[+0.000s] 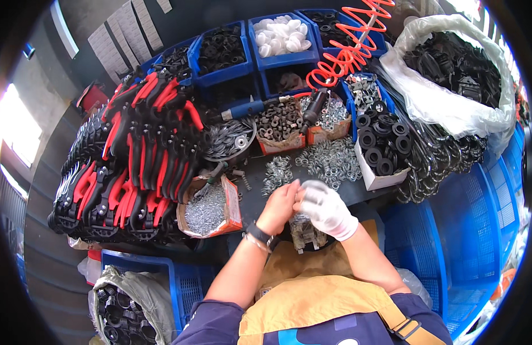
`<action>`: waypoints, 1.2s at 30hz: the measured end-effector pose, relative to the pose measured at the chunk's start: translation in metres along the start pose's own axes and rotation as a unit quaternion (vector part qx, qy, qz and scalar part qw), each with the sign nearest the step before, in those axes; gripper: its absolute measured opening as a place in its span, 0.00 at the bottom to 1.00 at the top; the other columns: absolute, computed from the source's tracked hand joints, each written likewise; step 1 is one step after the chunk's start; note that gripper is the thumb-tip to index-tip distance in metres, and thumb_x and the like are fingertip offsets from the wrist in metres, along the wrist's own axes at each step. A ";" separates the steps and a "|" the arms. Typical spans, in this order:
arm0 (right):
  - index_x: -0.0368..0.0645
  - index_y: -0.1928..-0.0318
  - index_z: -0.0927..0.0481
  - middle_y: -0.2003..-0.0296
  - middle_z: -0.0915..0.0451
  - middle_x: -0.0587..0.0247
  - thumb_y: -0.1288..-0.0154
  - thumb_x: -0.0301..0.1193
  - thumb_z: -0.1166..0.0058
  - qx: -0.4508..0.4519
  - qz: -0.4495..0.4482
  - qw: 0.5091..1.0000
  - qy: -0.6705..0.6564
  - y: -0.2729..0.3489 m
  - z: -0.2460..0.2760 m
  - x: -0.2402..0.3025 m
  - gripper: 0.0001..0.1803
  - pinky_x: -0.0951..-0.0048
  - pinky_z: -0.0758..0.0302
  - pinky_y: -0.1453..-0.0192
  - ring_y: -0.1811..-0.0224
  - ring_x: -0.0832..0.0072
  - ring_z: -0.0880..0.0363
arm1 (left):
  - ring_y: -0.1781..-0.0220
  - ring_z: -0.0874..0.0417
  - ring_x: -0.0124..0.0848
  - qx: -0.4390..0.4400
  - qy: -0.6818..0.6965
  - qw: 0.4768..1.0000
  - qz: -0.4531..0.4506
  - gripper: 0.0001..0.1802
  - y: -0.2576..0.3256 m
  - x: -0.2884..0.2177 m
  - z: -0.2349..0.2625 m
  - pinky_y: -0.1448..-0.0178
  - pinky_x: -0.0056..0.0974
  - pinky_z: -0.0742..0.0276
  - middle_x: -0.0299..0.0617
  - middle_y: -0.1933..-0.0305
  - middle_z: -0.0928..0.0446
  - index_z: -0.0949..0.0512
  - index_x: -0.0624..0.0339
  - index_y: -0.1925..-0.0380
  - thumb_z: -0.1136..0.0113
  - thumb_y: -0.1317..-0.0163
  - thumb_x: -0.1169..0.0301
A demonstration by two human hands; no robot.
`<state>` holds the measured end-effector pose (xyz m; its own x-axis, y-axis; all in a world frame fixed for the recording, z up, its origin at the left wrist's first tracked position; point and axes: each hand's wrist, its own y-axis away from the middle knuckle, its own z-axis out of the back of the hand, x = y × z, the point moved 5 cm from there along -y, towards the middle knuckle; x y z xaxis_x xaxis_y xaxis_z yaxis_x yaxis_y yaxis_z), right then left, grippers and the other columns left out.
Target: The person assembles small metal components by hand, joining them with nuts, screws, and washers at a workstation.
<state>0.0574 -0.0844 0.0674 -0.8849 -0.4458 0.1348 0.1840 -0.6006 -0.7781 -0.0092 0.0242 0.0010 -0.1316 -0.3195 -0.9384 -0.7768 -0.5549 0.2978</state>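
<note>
The bare left hand (279,204) and the white-gloved right hand (325,208) meet over the dark tabletop (254,195), fingers pinched together on a small metal part too tiny to make out. Just below them lies a bundle of grey metal pieces (305,234). A large stack of finished-looking red-and-black handled tools (142,155) fills the left side, suggesting much assembly is done. Loose silver rings (329,161) and a box of black rubber washers (384,144) remain plentiful ahead.
</note>
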 end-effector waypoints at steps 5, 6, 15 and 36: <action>0.47 0.71 0.23 0.64 0.23 0.63 0.60 0.28 0.42 0.029 0.052 0.989 0.136 -0.005 0.018 -0.006 0.10 0.62 0.22 0.49 0.54 0.61 0.22 | 0.88 0.47 0.18 0.149 0.074 0.980 0.114 0.19 -0.036 -0.023 -0.018 0.85 0.26 0.53 0.24 0.85 0.41 0.33 0.49 0.80 0.54 0.29 0.57; 0.47 0.72 0.23 0.65 0.23 0.63 0.59 0.26 0.42 0.041 0.050 0.988 0.144 -0.005 0.024 -0.012 0.08 0.61 0.22 0.50 0.55 0.61 0.22 | 0.89 0.50 0.18 0.210 0.110 0.961 0.143 0.21 -0.042 -0.024 -0.026 0.85 0.26 0.54 0.23 0.87 0.44 0.36 0.48 0.83 0.54 0.29 0.57; 0.40 0.62 0.22 0.58 0.25 0.51 0.45 0.21 0.47 -0.001 -0.192 0.922 0.335 -0.018 0.043 -0.101 0.09 0.58 0.25 0.49 0.50 0.53 0.26 | 0.52 0.21 0.55 -0.095 -0.408 0.875 -0.243 0.18 -0.077 -0.054 -0.055 0.48 0.47 0.26 0.60 0.59 0.20 0.21 0.68 0.59 0.42 0.36 0.61; 0.41 0.53 0.23 0.53 0.23 0.46 0.45 0.24 0.45 0.103 -0.401 0.910 0.009 -0.008 -0.057 -0.041 0.17 0.57 0.23 0.50 0.57 0.49 0.20 | 0.55 0.21 0.49 -0.235 -0.504 0.790 -0.258 0.16 0.042 -0.004 0.055 0.51 0.45 0.24 0.52 0.60 0.22 0.27 0.67 0.58 0.34 0.44 0.73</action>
<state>0.0678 -0.0235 0.0327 -0.7763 0.2015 0.5973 -0.4499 -0.8408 -0.3010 -0.0753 0.0442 0.0074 -0.4794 0.6856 -0.5478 -0.6047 -0.7105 -0.3600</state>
